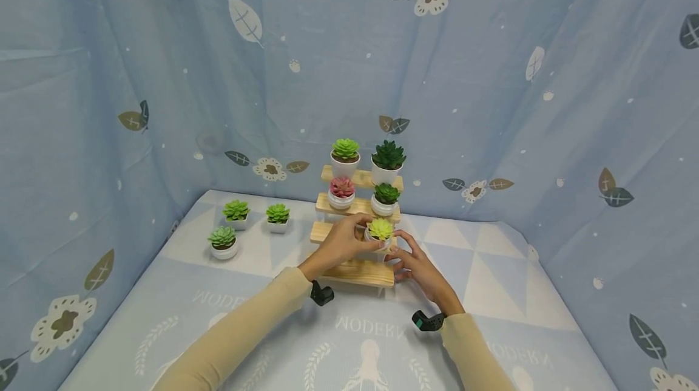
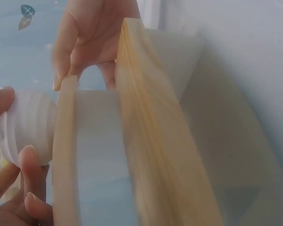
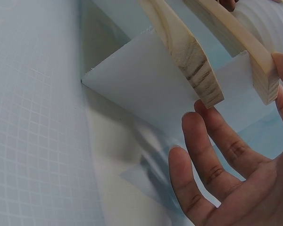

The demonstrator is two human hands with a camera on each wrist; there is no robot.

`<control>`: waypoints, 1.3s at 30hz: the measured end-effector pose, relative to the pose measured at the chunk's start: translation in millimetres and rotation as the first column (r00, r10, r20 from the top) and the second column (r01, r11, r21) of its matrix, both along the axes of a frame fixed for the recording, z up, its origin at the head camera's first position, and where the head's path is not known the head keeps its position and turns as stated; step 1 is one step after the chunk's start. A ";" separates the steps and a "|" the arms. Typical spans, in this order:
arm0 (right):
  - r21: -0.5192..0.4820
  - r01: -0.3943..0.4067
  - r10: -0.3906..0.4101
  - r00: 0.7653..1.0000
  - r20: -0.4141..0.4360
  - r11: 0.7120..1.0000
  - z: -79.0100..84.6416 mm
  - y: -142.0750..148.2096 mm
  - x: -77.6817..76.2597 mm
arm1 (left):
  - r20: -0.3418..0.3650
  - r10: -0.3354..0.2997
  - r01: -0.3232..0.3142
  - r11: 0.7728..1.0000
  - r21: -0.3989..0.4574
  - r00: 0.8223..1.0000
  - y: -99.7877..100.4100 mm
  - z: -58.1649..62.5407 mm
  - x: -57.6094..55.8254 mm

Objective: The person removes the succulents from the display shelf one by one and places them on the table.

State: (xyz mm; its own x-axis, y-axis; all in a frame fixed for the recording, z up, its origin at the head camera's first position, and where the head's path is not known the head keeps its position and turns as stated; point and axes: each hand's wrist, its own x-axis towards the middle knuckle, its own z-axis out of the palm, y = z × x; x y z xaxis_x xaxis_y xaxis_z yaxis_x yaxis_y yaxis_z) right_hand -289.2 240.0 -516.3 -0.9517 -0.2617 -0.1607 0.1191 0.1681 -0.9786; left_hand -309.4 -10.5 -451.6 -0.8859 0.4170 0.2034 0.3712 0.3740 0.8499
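Succulent (image 1: pixel 380 228), yellow-green, at the right end of the second board up (image 1: pixel 321 232) on a four-tier wooden stand (image 1: pixel 357 273); we see the base of its white pot (image 2: pixel 30 126) against the wood. Left hand (image 1: pixel 344 240) pinches that pot between thumb and fingers. Right hand (image 1: pixel 419 269) loose, fingers parted, touching the board's end. Red plant (image 1: pixel 341 187) one tier higher; we count three small green plants (image 1: pixel 278 215) on the table (image 1: pixel 491 275), left.

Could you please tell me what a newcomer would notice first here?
Probably the tiered wooden stand at centre, where a pink succulent stands out on the second step down. At the step below, the left hand grips a yellow-green potted succulent, the right hand beside it.
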 end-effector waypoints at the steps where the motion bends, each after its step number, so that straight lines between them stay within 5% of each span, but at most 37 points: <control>1: 0.000 0.001 -0.001 1.000 -0.002 1.000 0.4 0.1 -0.3 | 0.009 0.001 -0.001 1.000 0.000 1.000 0.0 0.4 -0.5; 7: -0.002 0.007 -0.007 1.000 0.003 1.000 0.4 0.9 -0.8 | 0.038 0.000 0.000 1.000 -0.010 0.999 0.0 1.4 -2.8; 22: -0.001 0.024 -0.024 1.000 0.008 1.000 1.5 -2.2 1.2 | -0.028 -0.035 0.034 0.999 -0.012 0.999 -6.0 -0.9 -1.1; 39: -0.004 0.007 -0.007 1.000 -0.006 1.000 0.3 -1.2 -0.2 | -0.030 0.002 -0.001 0.999 0.038 1.000 -24.0 8.1 6.4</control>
State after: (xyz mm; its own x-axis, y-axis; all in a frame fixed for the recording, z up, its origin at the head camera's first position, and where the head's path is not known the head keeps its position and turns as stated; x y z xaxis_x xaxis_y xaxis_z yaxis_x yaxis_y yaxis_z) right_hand -289.4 238.9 -516.0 -0.9544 -0.2559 -0.1540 0.1143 0.1632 -0.9799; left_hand -303.1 -34.4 -443.5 -0.8796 0.4072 0.2460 0.3966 0.3421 0.8519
